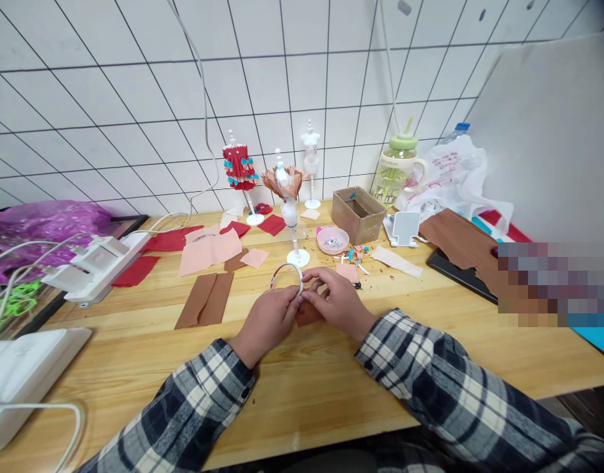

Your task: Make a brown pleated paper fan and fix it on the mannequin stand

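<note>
Hoop [301,278] pinched in left hand [268,322]; right hand [340,299] curled at its side, grip unclear. Looks like close fingerwork; next move calls for steady hoop.

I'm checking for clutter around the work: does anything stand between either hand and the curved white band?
Nothing visible does: the left hand grips the curved white band, and the right hand is right at it. A brown piece shows below the right hand, not between.

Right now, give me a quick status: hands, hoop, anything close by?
Left hand gripping the hoop. Right hand at its right side, exact grip unclear. White mannequin stand close beyond; brown piece by the right hand.
</note>
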{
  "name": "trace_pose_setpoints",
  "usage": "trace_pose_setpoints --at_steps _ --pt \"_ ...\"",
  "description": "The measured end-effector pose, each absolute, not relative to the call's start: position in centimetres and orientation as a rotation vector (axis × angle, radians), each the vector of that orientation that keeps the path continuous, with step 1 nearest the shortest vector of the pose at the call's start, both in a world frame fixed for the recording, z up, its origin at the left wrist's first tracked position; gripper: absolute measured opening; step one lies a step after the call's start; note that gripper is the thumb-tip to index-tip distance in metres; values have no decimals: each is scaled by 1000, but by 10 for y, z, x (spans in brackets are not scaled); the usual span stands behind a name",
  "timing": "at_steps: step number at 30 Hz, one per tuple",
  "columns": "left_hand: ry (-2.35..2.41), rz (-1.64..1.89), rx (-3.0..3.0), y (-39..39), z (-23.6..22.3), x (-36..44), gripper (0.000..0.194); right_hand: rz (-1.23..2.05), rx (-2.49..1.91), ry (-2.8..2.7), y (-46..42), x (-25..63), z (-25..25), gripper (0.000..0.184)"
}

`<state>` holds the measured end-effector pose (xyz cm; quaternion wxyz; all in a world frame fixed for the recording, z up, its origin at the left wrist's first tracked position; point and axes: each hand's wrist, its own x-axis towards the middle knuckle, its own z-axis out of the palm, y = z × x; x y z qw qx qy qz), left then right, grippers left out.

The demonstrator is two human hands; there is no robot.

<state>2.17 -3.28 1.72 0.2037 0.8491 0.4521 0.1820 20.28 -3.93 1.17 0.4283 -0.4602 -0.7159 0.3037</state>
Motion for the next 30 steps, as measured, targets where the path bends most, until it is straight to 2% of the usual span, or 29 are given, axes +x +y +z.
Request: trace_pose_setpoints --at_steps 6,12,17,23,30 --pt "1302 534 2323 -31 17 20 31 776 -1192 -1856 -40 202 9 14" --pt "1288 533 2303 -32 19 19 33 632 -1177 -1846 -41 203 10 38" --pt "1310 512 2274 -31 20 20 33 450 -1146 -1918 -40 206 13 12" --pt "1306 547 2332 -30 26 19 32 370 -1243 -1861 -36 215 17 11" --pt "1328 567 2316 -30 30 16 33 436 -1285 -1845 -34 215 17 9"
